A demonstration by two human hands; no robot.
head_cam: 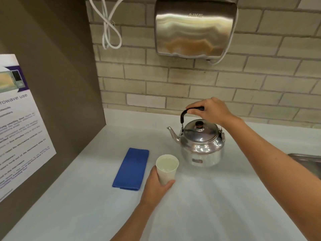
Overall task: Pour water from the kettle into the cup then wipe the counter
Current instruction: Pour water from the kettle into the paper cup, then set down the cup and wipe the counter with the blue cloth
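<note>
Right hand (212,110) closed around the black arched handle of the polished steel kettle (202,145), rigid and probably heavy, standing at the counter's one o'clock; left hand (157,185) wraps the thin, crushable white paper cup (167,168), apparently holding water, beside the folded blue cloth (132,168).
</note>
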